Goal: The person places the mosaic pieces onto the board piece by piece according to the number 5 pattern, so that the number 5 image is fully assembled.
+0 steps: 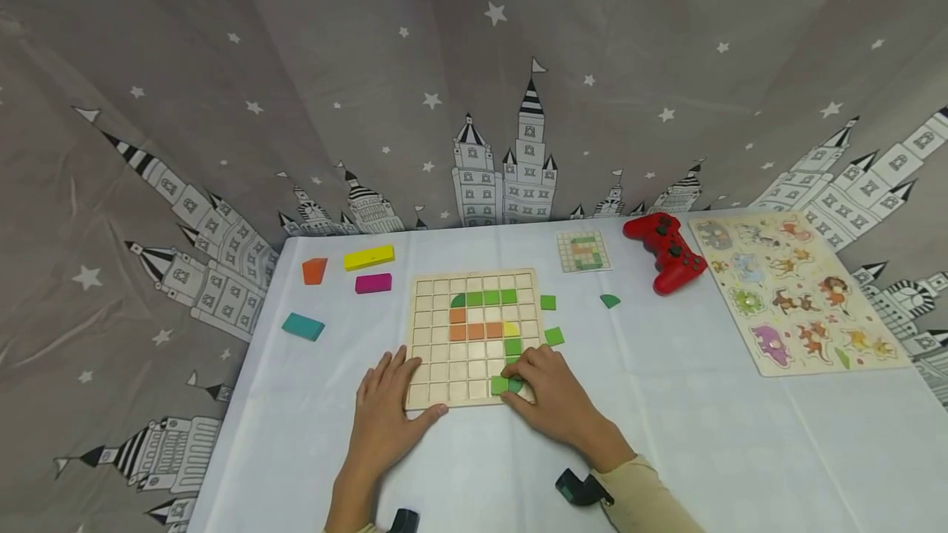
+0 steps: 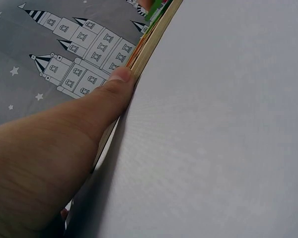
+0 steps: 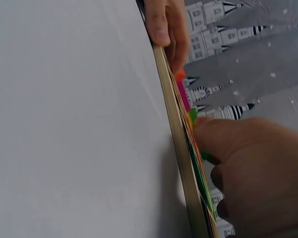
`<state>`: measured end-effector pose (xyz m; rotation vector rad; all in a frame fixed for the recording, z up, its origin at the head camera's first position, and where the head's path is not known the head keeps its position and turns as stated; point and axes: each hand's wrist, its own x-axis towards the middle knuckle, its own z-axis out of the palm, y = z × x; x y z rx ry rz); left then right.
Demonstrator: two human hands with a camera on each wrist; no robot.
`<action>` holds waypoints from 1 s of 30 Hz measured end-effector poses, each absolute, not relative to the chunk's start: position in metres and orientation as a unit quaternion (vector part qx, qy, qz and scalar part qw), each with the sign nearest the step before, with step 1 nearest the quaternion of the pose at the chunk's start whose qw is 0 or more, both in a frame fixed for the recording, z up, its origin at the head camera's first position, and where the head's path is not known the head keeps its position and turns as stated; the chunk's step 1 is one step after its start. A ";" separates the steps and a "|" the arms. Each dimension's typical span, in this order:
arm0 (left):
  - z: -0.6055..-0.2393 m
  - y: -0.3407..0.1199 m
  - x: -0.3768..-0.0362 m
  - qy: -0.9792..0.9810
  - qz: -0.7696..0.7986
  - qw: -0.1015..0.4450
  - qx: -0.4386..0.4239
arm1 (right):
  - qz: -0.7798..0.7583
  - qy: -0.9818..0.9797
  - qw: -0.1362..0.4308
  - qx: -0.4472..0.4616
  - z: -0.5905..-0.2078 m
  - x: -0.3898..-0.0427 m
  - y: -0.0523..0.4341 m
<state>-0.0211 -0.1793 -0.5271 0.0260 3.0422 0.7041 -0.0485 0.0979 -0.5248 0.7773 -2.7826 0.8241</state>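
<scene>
A wooden grid board [image 1: 439,370] lies on the white table, with green, orange and yellow tiles in some cells. My left hand [image 1: 385,410] rests at its lower left corner, fingers extended along the left side and thumb on the front edge. At the lower right of the board, my right hand [image 1: 551,397] pinches a green square tile [image 1: 499,385] between thumb and fingers. In the right wrist view that tile [image 3: 192,115] stands tilted above the board at the thumb tip. A dark green rounded tile [image 1: 515,385] sits beside it, partly hidden by the fingers.
Loose green squares [image 1: 554,336] and a green quarter-round [image 1: 610,301] lie right of the board. Behind them are a small pattern card [image 1: 601,263], a red game controller [image 1: 670,253] and an animal puzzle [image 1: 796,356]. Coloured blocks [image 1: 369,257] lie to the left.
</scene>
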 end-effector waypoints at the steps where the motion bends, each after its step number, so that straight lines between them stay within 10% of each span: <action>1: -0.527 -0.179 -0.021 0.974 0.225 0.012 0.008 | 0.266 -0.926 0.067 0.259 -0.525 -0.048 0.096; 30: -0.530 -0.180 -0.022 0.973 0.229 0.007 0.008 | 0.258 -0.937 0.067 0.227 -0.524 -0.049 0.094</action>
